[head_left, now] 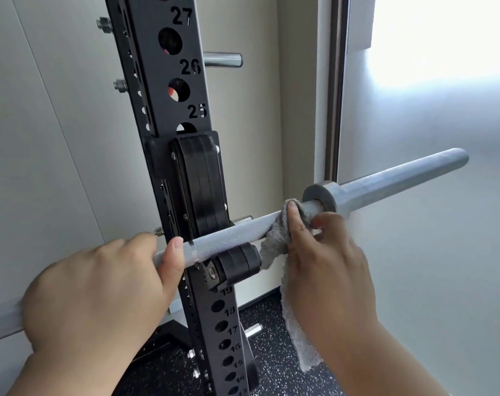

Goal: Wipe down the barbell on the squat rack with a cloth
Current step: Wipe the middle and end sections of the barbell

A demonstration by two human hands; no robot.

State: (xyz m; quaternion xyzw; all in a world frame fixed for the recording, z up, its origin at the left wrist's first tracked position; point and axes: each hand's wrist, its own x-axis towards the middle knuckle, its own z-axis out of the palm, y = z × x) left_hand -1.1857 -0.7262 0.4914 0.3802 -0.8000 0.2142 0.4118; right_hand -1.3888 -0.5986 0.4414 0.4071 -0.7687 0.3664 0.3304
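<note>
Nearest, the left hand is wrapped round the barbell just left of the rack upright. Its fingers curl over the shaft and its thumb lies along the knurled steel. Right of the upright, the right hand clamps a grey cloth against the shaft, with the thumb pressed on top. The fingers are curled round the far side, though how far they reach under the bar is hidden. The cloth is bunched over the bar under the thumb, and its loose tail hangs straight down beside the wrist (terry, by the look of its nap).

The barbell lies across the front of the upright, seated in a black J-hook bolted to that post. Its collar sits just right of the cloth, and the bare sleeve runs on to the right, away from the upright.

The upright itself is black, with a column of holes numbered down its face. At its foot lies speckled black rubber floor. Behind it, high up, a short steel peg juts out to the right. Farther right of the upright stands a bright frosted window.
</note>
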